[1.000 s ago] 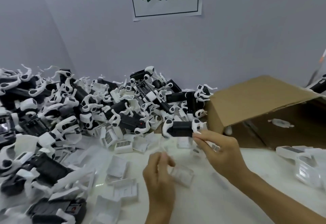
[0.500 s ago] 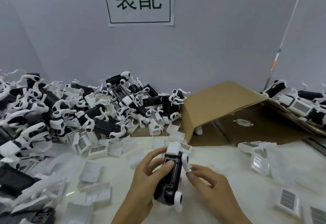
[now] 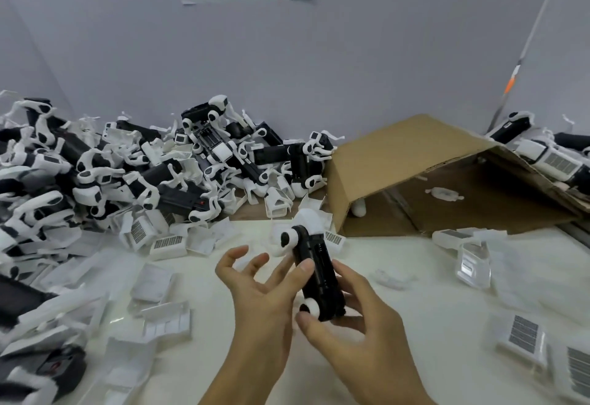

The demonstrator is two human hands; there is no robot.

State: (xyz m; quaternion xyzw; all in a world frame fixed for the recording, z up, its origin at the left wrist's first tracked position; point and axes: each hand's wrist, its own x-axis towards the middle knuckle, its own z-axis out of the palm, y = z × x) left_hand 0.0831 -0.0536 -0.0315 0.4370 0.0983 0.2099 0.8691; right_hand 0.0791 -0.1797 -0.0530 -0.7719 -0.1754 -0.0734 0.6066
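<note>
A black device body (image 3: 319,274) with white round caps at both ends stands tilted above the white tabletop (image 3: 447,315), held between both hands. My left hand (image 3: 261,305) pinches its left side, thumb on the black face, while the other fingers spread out to the left. My right hand (image 3: 364,334) grips it from the right, fingers curled behind it and thumb by the lower white cap. A white piece sits at the device's top end.
A big heap of black-and-white devices (image 3: 143,175) fills the back left. Loose white plastic covers (image 3: 166,321) and barcode-labelled parts (image 3: 523,337) lie around. An open cardboard box (image 3: 399,162) lies on its side at the back right, more devices (image 3: 549,155) beyond it.
My right hand took a device off the heap and brought it near me. Both hands now hold it, turned over, and my left fingers have spread out.
</note>
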